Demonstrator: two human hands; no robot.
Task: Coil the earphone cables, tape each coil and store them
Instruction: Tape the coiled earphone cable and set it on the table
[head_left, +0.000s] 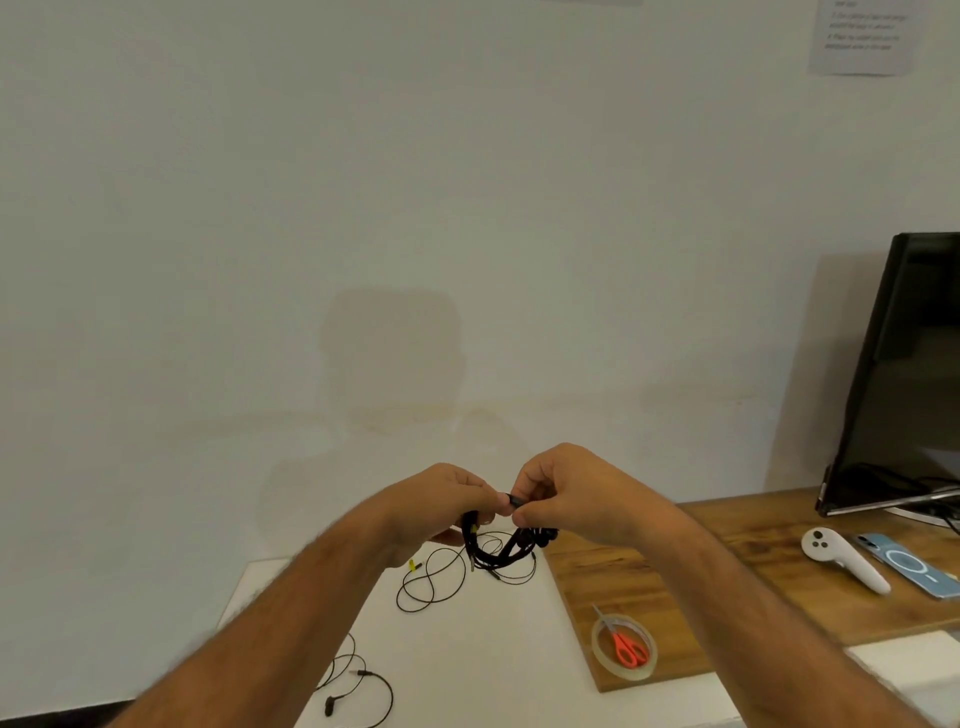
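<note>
Earphone cables (501, 553): one black bundle is pinched between left hand (441, 501) and right hand (566, 493), coiling unfinished. Two loose cables (431, 584) are left uncoiled; tape roll (623, 647) is judged untouched.

Dark monitor (904, 374), white controller (839, 558), phone (914, 569) (blue case), wall notice (865, 34)

Both hands are raised above a white table (509, 654): the left hand (441, 506) and right hand (566, 493) pinch a bundle of black earphone cables (501, 551) between them. Loose earphones (358, 686) lie lower left. A tape roll (623, 647) with red scissors (626, 644) on it sits on a wooden board (727, 561)
</note>
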